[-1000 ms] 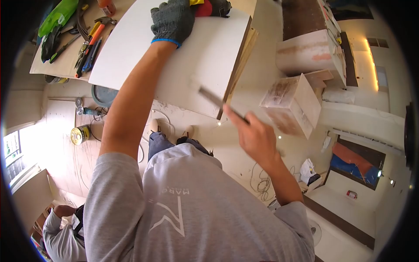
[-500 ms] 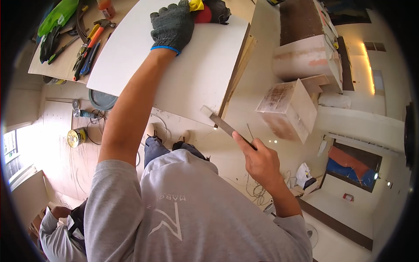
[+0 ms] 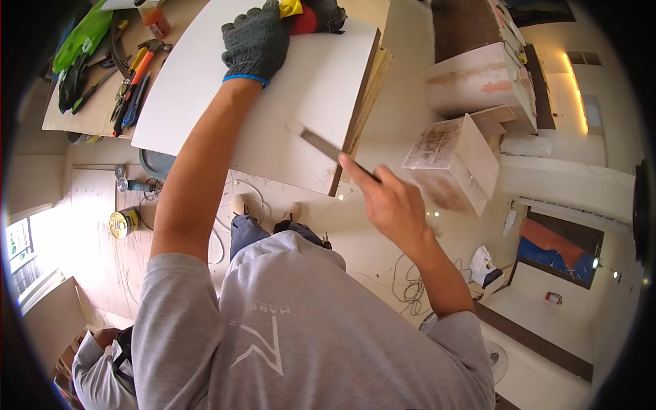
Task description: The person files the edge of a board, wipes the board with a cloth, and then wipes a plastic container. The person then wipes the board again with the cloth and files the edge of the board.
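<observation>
A white board (image 3: 301,116) with a dark edge lies in front of me. My left hand (image 3: 256,44), in a dark grey knit glove with a blue cuff, rests on the board with its fingers out. Right beside its thumb side are a yellow piece (image 3: 290,7) and a red and black bundle (image 3: 318,17). My bare right hand (image 3: 393,205) is closed around one end of a flat file (image 3: 324,147). The file slants across the board's right edge, its pale far tip blurred over the white surface.
A hammer (image 3: 142,65), pliers and other hand tools lie on the wooden table (image 3: 61,117) at left. An angle grinder (image 3: 137,185) and a tin (image 3: 124,223) are on the floor. Boxes (image 3: 451,164) stand at right, cables (image 3: 410,287) below. Another person (image 3: 102,369) is at lower left.
My right hand has moved up and left, carrying the file farther over the board. The gloved left hand keeps its place on the board, while the whole view has shifted slightly.
</observation>
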### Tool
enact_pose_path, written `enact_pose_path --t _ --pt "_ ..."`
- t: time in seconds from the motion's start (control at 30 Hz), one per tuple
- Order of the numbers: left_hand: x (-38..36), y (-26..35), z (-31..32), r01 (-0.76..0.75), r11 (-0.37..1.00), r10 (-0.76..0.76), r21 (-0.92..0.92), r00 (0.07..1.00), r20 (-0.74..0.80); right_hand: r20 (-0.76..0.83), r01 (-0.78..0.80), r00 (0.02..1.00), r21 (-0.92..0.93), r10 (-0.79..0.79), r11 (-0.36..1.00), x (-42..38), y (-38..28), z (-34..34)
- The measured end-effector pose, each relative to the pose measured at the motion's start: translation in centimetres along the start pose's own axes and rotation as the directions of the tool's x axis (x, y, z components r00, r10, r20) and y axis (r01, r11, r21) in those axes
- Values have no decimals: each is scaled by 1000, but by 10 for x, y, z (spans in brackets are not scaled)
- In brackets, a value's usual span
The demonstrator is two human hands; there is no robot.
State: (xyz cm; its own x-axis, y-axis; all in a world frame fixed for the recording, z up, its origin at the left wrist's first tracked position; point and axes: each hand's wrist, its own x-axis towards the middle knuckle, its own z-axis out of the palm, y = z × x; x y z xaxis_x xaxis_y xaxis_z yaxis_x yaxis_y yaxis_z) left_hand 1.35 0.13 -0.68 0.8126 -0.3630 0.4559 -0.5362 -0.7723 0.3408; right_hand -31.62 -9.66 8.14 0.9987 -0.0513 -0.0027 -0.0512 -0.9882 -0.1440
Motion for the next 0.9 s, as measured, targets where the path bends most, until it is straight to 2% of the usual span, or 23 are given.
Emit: enact_pose_path --t 0.1,0.13,0.2,0.23,0.27,0.3,0.33,0.4,0.57,0.6,0.7,0.73,0.83,0.87,0.9 --pt "-1 -3 3 -18 1000 17 -18 997 -74 10 -3 1000 38 3 999 -8 0 -6" --pt "-1 -3 4 -18 1000 17 -4 993 -115 93 49 995 -39 -46 998 -28 1 -9" --pt "-5 -1 5 -5 1000 10 27 982 -186 3 75 997 38 -75 996 -51 0 -1" --pt "-3 -4 4 30 999 -24 39 989 -148 -44 85 996 80 -82 993 -54 0 2" --pt "-1 -3 3 45 998 -41 44 994 -99 -10 51 999 -2 -51 999 -50 6 5" --pt "1 2 4 57 997 -54 44 997 -53 -1 36 999 19 -36 999 -30 7 5" --pt "0 -4 7 -3 1000 3 -1 998 -63 -15 25 1000 1 -25 1000 -9 8 6" --pt "-1 -4 6 3 1000 -3 10 999 -46 -13 11 1000 -3 -11 1000 0 6 4" --pt "-3 2 4 39 999 -36 29 995 -96 64 50 997 27 -52 998 -64 4 -2" --pt "-3 1 4 33 998 -28 50 995 -95 -25 86 996 38 -85 996 -61 10 2" --pt "-1 3 -1 46 999 -46 27 999 -6 -13 15 1000 47 -14 999 -13 12 4" --pt "1 0 1 33 999 -33 7 999 -2 -3 -1 1000 -7 1 1000 2 10 0" --pt "-1 1 0 17 1000 -17 8 998 -55 40 -5 999 0 5 1000 -11 6 -7" --pt "-1 2 -1 28 1000 -28 9 999 -40 104 -10 995 -5 10 1000 -29 3 -11" --pt "-1 4 -3 34 999 -34 14 999 -38 81 6 997 -25 -4 1000 -46 0 -11"
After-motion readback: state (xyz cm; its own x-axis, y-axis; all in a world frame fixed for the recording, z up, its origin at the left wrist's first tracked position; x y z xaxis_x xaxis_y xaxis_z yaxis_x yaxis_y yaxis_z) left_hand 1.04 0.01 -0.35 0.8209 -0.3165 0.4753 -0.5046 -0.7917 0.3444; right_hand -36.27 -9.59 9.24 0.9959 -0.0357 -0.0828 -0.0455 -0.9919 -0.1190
